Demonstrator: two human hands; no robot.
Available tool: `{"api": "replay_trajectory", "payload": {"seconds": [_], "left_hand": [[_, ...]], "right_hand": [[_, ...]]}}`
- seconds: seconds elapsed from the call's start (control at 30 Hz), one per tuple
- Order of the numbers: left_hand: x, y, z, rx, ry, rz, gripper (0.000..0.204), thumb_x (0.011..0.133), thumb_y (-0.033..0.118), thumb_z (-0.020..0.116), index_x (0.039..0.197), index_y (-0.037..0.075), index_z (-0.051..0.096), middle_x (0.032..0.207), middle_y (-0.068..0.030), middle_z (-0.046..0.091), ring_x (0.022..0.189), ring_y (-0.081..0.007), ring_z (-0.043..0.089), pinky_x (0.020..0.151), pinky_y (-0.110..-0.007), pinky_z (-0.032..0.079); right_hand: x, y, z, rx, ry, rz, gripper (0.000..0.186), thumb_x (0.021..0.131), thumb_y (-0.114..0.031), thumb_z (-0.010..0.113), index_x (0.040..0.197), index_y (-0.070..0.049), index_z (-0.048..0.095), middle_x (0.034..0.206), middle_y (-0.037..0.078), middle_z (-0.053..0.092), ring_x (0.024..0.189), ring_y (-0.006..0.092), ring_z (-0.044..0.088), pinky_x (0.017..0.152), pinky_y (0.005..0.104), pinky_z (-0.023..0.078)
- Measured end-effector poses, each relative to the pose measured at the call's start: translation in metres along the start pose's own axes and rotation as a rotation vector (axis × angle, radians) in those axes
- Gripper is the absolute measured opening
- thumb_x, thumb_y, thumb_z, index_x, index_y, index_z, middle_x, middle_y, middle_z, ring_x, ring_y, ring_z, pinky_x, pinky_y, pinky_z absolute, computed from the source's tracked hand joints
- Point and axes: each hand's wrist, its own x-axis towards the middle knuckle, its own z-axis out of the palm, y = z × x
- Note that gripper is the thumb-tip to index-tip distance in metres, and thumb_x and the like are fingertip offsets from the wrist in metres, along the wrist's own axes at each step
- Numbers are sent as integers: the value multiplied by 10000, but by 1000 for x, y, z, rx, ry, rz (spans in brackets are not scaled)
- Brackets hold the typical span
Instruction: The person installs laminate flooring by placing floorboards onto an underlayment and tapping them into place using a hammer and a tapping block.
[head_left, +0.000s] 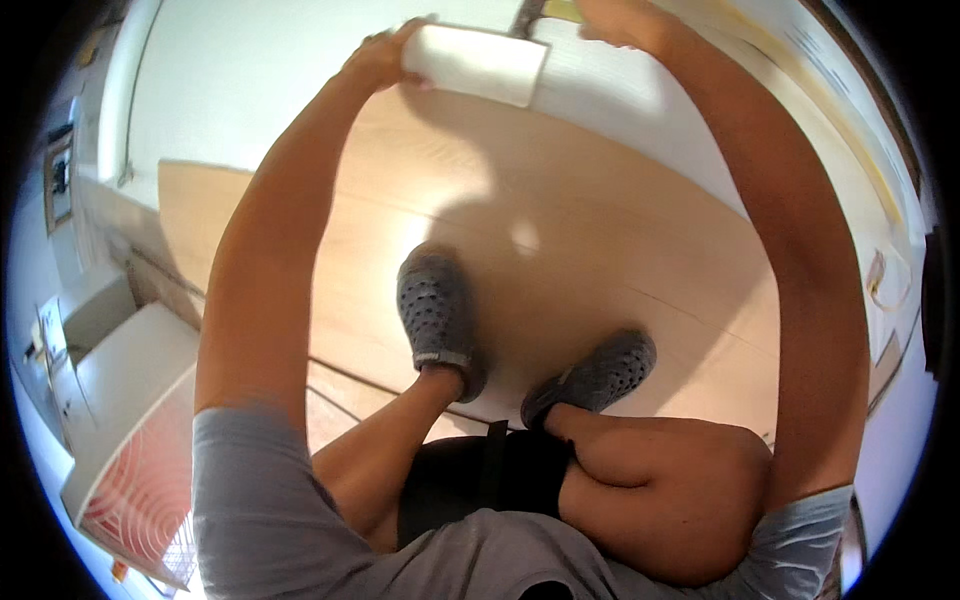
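Observation:
Both my arms reach up to the top of the head view. My left hand (385, 58) grips the left end of a white rectangular block (472, 64), fingers curled round its edge. A dark narrow piece (526, 18) rises from the block's right end to the picture's upper edge. Beside it shows a bit of something yellowish (562, 10). My right hand (628, 24) is next to that yellowish part, fingers curled and partly cut off by the upper edge. What it holds cannot be made out.
Under my feet, in grey perforated clogs (434, 300), lies a light wood-coloured board surface (560, 240). Beyond it is a white surface (250, 80). A white box-shaped thing with a red-patterned face (140, 495) stands at left. A yellowish strip (850, 130) curves along the right.

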Motion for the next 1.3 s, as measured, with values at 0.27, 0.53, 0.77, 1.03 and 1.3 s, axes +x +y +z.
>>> {"api": "replay_trajectory", "payload": {"seconds": [0.27, 0.53, 0.77, 1.03, 1.3], "left_hand": [[-8, 143, 31, 47, 117, 16, 1177, 560, 507, 956, 1551, 255, 373, 1441, -237, 419, 1325, -424, 440, 1106, -517, 461], [9, 344, 64, -70, 154, 256, 1094, 590, 540, 933, 1482, 102, 476, 1427, -218, 426, 1257, -380, 448, 1051, -445, 438], [12, 489, 93, -119, 84, 289, 1097, 612, 571, 903, 1478, 68, 456, 1411, -216, 424, 1273, -392, 420, 1107, -457, 354], [18, 562, 116, -111, 125, 324, 1053, 630, 527, 917, 1451, 37, 474, 1343, -196, 474, 1285, -392, 438, 1084, -458, 394], [18, 611, 121, -70, 104, 333, 1022, 666, 533, 895, 1444, 18, 477, 1313, -186, 500, 1230, -353, 462, 1074, -433, 402]], "right_hand": [[-93, 120, 15, -90, 24, 46, 237, 802, -174, 666, 898, 34, 725, 912, 247, 717, 923, 401, 697, 796, 498, 551], [-238, 245, 5, -290, -125, 415, 215, 818, -165, 645, 956, -46, 759, 1005, 179, 741, 955, 374, 710, 818, 482, 566], [-304, 323, 33, -356, -164, 449, 233, 816, -160, 637, 1012, -88, 742, 1019, 158, 748, 974, 364, 716, 810, 480, 570], [-305, 373, 34, -366, -202, 440, 241, 812, -151, 644, 1025, -95, 740, 1067, 165, 739, 1003, 363, 711, 823, 479, 568], [-329, 436, 56, -379, -133, 520, 285, 827, -131, 601, 1066, -64, 739, 1079, 172, 738, 1043, 367, 695, 865, 472, 552]]}}
